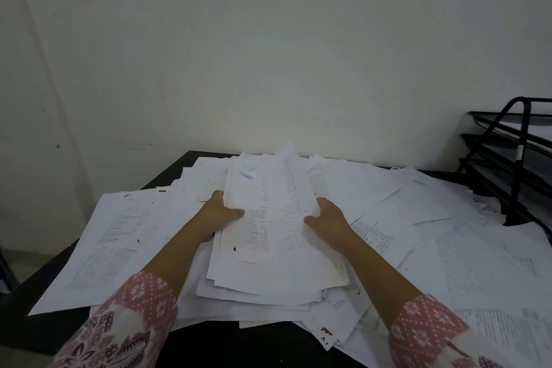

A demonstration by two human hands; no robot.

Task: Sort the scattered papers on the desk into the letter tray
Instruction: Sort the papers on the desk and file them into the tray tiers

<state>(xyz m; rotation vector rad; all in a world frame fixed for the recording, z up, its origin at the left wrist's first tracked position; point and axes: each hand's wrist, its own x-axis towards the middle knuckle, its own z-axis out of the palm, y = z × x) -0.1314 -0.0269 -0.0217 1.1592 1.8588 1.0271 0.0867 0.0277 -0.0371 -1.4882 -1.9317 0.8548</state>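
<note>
Papers, a gathered stack at desk centre, pinched at both side edges: left hand, right hand, thumbs on top. Step: gathering. Next: carry to letter tray at 3 o'clock.

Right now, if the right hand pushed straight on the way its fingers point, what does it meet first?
The right hand already grips the right edge of the held sheaf of papers, fingers pointing away and slightly left. Going on, it would likely run over the loose papers at the desk's far side, then the wall. Depth is unclear.
</note>
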